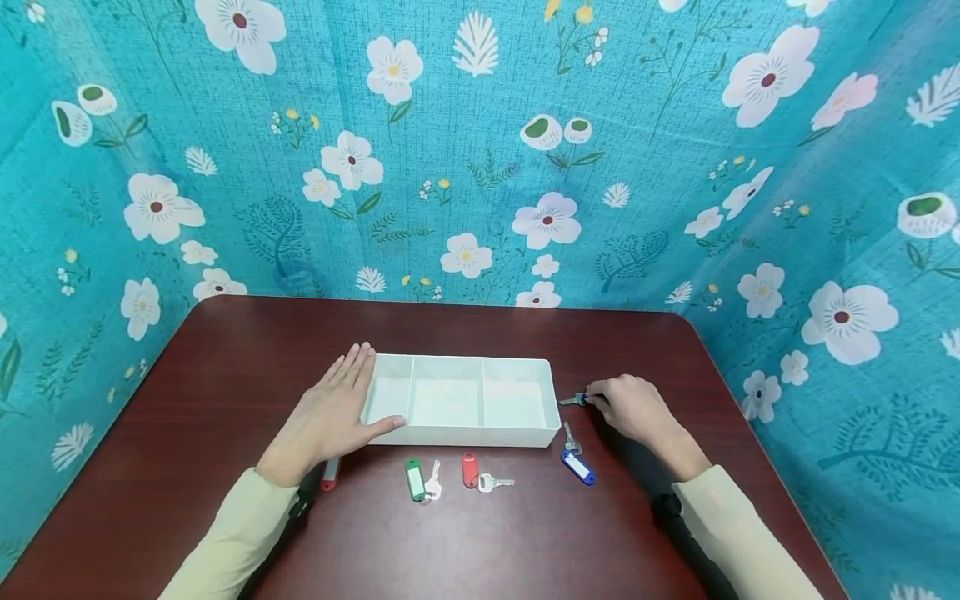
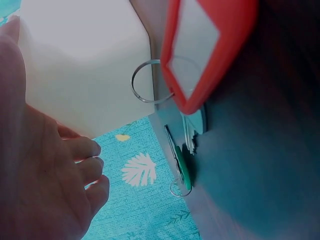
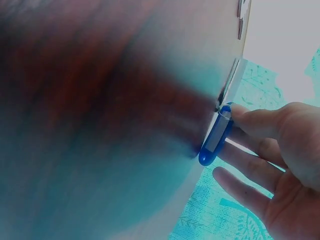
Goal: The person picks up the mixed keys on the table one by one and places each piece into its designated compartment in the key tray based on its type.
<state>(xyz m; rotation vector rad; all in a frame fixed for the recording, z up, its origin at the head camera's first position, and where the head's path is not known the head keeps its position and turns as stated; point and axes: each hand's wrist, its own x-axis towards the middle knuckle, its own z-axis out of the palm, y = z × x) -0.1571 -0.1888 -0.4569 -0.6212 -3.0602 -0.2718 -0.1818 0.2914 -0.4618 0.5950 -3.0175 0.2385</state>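
A white tray with three compartments stands mid-table. My left hand lies flat against the tray's left end, fingers straight, thumb along the front wall. In the left wrist view, the tray wall fills the upper left beside my fingers. My right hand is just right of the tray. Its fingertips hold a blue-tagged key. In the right wrist view, that blue tag is tilted up against my fingertips; the thumb is hidden.
Tagged keys lie in front of the tray: a green tag, a red tag and another blue tag. A further red tag lies by my left wrist. Floral teal cloth surrounds the brown table.
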